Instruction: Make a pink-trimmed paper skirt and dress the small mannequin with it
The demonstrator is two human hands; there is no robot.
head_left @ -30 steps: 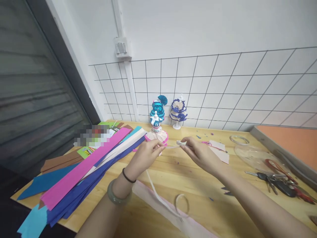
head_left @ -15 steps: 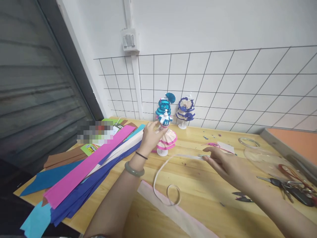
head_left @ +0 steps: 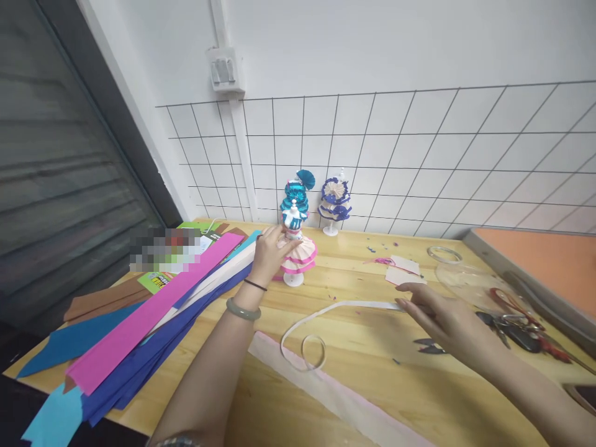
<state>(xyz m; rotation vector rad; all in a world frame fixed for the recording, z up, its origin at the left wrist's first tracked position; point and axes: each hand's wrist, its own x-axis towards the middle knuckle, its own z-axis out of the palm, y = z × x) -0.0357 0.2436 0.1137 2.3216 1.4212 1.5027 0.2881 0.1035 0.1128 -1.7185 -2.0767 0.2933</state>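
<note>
My left hand (head_left: 270, 253) is closed at the waist of a small white dress form (head_left: 292, 217) with a teal top and a cream skirt (head_left: 302, 256) edged in pink. The form stands upright on its white base. My right hand (head_left: 421, 310) pinches one end of a narrow white strip (head_left: 363, 304) above the table. The strip curves left and ends in a loose coil (head_left: 313, 352), partly over a wide cream strip (head_left: 326, 394) with a pink edge.
Coloured paper strips (head_left: 153, 310) lie at the left. Two more dressed forms, one teal (head_left: 295, 191) and one blue and cream (head_left: 334, 202), stand near the grid wall. Scissors (head_left: 428, 346), keys (head_left: 521, 335), a tape ring (head_left: 444, 254) and an orange-topped tray (head_left: 535, 267) are at the right.
My right hand has moved right, away from the dress form, drawing the white strip's end along. My left hand stays at the form. The whole view has shifted somewhat.
</note>
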